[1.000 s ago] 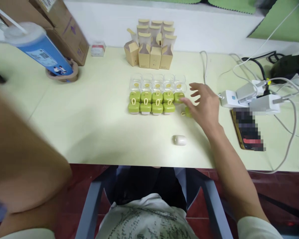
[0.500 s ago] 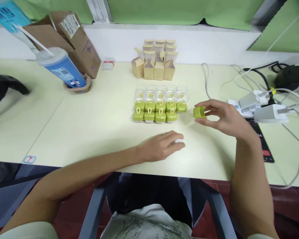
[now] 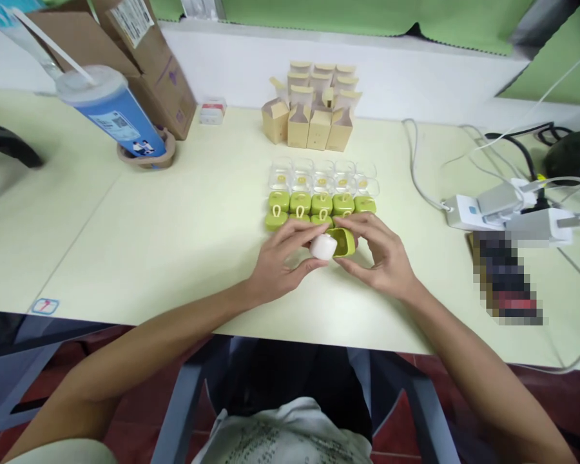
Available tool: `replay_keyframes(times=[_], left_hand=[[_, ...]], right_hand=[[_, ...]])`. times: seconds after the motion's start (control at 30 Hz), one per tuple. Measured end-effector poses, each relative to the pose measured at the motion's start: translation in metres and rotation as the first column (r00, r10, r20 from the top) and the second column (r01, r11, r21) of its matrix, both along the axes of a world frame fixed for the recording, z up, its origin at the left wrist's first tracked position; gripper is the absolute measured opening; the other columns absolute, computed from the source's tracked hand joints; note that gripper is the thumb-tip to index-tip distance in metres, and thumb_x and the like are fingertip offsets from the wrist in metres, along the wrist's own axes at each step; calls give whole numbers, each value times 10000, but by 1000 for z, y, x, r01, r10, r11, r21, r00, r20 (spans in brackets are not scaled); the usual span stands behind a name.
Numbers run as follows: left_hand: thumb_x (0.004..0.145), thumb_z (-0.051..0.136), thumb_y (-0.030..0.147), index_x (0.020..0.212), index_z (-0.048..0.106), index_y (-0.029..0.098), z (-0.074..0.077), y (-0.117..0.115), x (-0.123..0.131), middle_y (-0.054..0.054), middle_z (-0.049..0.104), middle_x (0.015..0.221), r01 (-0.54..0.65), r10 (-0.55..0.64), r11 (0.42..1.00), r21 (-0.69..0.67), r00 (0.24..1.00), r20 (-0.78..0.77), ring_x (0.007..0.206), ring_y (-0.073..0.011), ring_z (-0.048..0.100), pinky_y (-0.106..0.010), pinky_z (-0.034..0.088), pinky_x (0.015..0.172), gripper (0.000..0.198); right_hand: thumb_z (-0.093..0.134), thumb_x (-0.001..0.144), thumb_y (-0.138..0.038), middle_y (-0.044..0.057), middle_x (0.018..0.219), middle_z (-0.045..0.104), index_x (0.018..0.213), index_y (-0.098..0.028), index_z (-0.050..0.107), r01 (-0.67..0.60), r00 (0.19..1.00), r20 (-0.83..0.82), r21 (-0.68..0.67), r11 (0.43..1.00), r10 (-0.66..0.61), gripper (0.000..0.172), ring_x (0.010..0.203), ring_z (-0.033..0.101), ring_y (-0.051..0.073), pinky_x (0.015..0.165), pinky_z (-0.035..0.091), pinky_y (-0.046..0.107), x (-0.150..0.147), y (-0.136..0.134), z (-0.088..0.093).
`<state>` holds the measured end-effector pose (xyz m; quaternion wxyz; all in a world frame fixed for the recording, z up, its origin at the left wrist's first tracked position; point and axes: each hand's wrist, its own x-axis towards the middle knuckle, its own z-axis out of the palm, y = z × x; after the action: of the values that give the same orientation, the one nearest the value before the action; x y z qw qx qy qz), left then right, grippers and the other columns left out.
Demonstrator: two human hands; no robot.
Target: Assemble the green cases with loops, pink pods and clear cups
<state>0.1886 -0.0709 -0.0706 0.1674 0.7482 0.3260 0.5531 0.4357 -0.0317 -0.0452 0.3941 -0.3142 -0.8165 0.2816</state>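
In the head view my left hand [image 3: 281, 263] pinches a small white rounded case [image 3: 323, 247] between thumb and fingers. My right hand [image 3: 385, 254] grips a hollow green cover [image 3: 345, 242] whose open side faces the white case. The two pieces meet or nearly meet; whether they touch is unclear. Just behind them stand two rows of green covered cases [image 3: 279, 202] with pale loops on top, the front row partly hidden by my fingers. Beyond these lies a row of clear plastic shells [image 3: 302, 178] with yellow marks.
Several open cardboard boxes [image 3: 298, 131] stand by the wall. At left are a blue cup [image 3: 120, 122] in a holder and a brown carton [image 3: 167, 90]. White chargers [image 3: 473, 211] with cables lie at right, beside a pixelated phone [image 3: 505, 277]. The table edge runs close in front of me.
My right hand has moved left with the green cover, and my left hand has lifted the white case forward. Both pieces are now together in front of the rows. The view has shifted slightly.
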Motion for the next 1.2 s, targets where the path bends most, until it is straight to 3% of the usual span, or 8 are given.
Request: replay_keyframes(times=[0.1,0.23,0.43,0.67,0.83,0.97,1.07,1.2], left_hand=[[990,866,487,1387,757,255,-1,1,0,-84,824,1211,25,-20,998,-57,996,88,1030,-192,801,-326,716,868,472],[939,927,434,1278,792,241,1,3,1,-80,849,1180,19,-18,1000,-12,995,102,1053,-200,808,-321,709,861,413],[917,929,499,1270,779,251,-2,4,2,-81,826,1161,40,-37,999,-17,990,135,1114,-216,803,-332,711,891,457],[843,971,539,1219,751,251,-4,9,-2,-49,793,1081,26,-34,996,91,996,88,968,-181,767,-324,658,843,522],[745,963,710,1195,709,253,-5,13,-1,-28,694,1066,1,-6,993,119,999,38,950,-170,686,-284,600,736,690],[753,897,792,1141,714,249,-1,10,2,-49,664,1139,-13,17,985,173,1000,-24,994,-180,669,-313,592,769,692],[758,893,794,1098,714,246,2,7,3,-55,675,1153,-18,29,982,185,998,-59,1007,-191,686,-347,604,820,670],[786,929,734,1142,703,241,4,6,1,-73,720,1180,19,-7,991,131,996,-85,1025,-199,723,-300,606,741,648]], right_hand=[[873,940,-425,95,1260,795,1495,-379,704,-11,1000,-2,24,1000,11,582,1064,726,323,963,646,571,-3,-3,1],[899,926,-398,102,1265,785,1370,-365,777,-22,998,-60,72,997,26,461,1178,743,346,1002,649,585,-5,-6,0],[887,942,-384,110,1261,776,1382,-347,785,-11,996,-89,107,994,20,453,1164,751,330,933,677,538,-5,-10,3],[910,961,-373,104,1276,814,1432,-316,773,-90,990,-95,170,981,107,494,1175,790,309,993,694,514,-3,-7,5],[862,1007,-247,105,1368,813,1426,-304,708,-217,946,-240,37,975,220,450,1359,766,287,996,714,423,-10,-13,-7],[831,1004,-179,119,1447,745,1313,-315,673,-325,894,-347,-65,943,284,372,1431,715,286,982,718,423,-17,-18,-13],[863,960,-175,131,1464,679,1264,-317,682,-314,898,-345,-64,947,275,381,1412,684,297,939,720,436,-19,-19,-13],[807,985,-166,136,1462,623,1199,-306,716,-275,917,-312,-46,960,248,272,1415,652,323,862,703,421,-17,-19,-12]])
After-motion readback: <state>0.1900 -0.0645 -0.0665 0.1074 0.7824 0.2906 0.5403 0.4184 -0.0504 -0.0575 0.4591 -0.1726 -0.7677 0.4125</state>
